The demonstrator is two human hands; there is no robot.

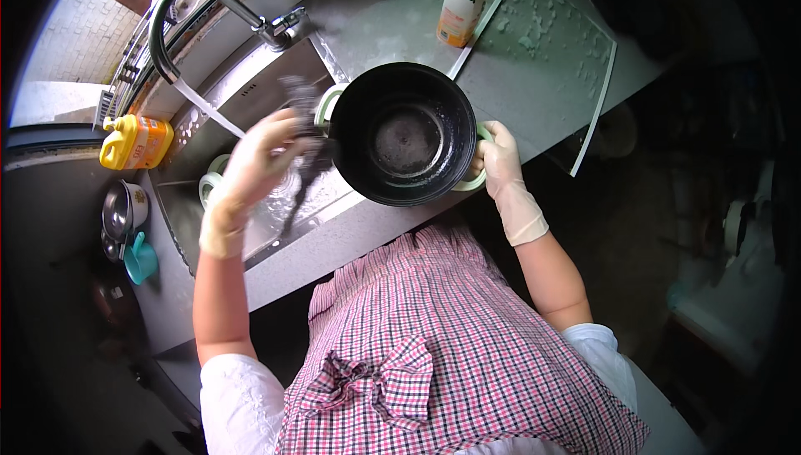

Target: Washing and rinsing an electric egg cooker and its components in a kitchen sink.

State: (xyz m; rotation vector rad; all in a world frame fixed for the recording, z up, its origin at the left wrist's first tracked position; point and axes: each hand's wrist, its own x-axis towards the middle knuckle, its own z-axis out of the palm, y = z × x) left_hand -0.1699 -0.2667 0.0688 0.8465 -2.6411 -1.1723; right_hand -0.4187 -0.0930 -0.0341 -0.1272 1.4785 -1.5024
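My right hand (497, 158), in a thin pale glove, grips the green side handle of a black cooking pot (403, 136), whose dark interior faces me. The pot is held over the sink's right front edge. Just left of it, my gloved left hand (266, 151) holds a dark, blurred cloth (306, 142); its exact kind cannot be told. Water (206, 104) runs from the curved metal faucet (166, 23) into the steel sink (250, 95). Behind my left wrist, part of a pale green-handled item (213, 183) shows in the sink.
A yellow jug (137, 142) stands at the sink's left corner. Metal bowls (117, 211) and a turquoise scoop (140, 260) lie nearer me. A green-topped spray bottle (462, 8) stands beside a wet, foam-spotted glass panel (544, 48), which projects past the counter's edge.
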